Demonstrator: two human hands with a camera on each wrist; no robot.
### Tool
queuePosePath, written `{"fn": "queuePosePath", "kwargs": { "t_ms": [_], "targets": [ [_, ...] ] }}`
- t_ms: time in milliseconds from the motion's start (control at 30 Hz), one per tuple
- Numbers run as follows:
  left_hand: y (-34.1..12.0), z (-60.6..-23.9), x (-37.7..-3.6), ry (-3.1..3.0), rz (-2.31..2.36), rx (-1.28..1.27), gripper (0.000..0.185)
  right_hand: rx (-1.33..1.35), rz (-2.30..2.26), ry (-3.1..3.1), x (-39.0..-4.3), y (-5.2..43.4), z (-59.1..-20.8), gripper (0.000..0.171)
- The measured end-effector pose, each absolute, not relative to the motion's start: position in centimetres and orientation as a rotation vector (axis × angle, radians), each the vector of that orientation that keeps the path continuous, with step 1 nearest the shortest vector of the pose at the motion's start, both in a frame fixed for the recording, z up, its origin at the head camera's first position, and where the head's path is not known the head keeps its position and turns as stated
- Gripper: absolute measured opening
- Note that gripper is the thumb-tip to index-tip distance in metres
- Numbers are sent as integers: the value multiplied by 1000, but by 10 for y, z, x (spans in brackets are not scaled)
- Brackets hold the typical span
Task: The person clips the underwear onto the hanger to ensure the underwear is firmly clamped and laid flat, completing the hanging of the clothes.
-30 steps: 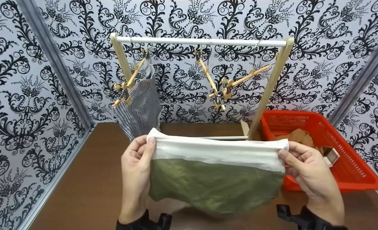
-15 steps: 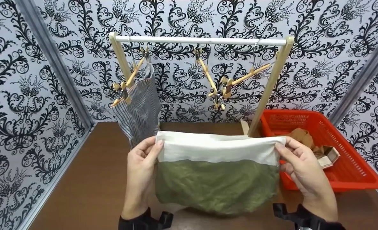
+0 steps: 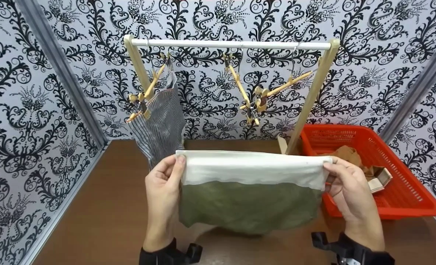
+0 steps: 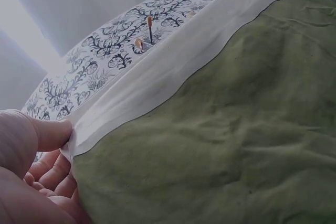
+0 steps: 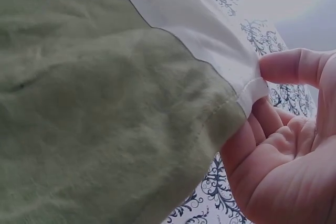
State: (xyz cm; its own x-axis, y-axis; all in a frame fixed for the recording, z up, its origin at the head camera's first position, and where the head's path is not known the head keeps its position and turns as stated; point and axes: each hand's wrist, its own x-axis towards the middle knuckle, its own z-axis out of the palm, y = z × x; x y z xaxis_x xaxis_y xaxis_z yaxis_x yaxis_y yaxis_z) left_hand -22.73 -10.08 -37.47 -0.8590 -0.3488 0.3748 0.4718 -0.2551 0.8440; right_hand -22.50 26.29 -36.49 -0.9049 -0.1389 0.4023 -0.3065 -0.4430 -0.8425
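Observation:
A green cloth piece with a wide white band [image 3: 251, 200] hangs stretched between both hands, its band upward. My left hand [image 3: 164, 198] pinches the band's left top corner between thumb and fingers. At the right corner, my right hand [image 3: 356, 198] grips the same band. In the left wrist view, the left thumb presses on the white edge, with curled fingers behind the cloth. The right wrist view has the right thumb and fingers pinching the white corner [image 5: 254, 88] near a stitched seam. Whether the piece is a skirt or shorts cannot be told.
Beyond the cloth stands a rack with a white rod [image 3: 210, 44]. A grey striped cloth [image 3: 164, 123] hangs from its left clip hanger [image 3: 153, 82]. Two bare hangers, one central [image 3: 239, 84] and one right [image 3: 288, 85], hang there too. A red basket [image 3: 409, 212] holds brown items at right.
The hands drew slightly together, then apart again, leaving the band taut and straighter. The cloth's lower edge sits a little higher. The rack and basket look the same.

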Motion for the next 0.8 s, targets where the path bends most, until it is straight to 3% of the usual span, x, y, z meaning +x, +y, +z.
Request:
{"fn": "queuePosePath", "kwargs": {
  "t_ms": [333, 600, 800],
  "targets": [
    [-101, -364, -213, -1485, -2192, -183, 16, 255, 2274, -1706, -210, 262, -352, 18],
    [-105, -361, -206, -1545, -2211, -238, 17, 219, 2159, -1851, -201, 266, -348, 15],
    [-105, -379, -227, -1602, -2209, -235, 17, 199, 2017, -2163, -222, 270, -364, 24]
  ]
}}
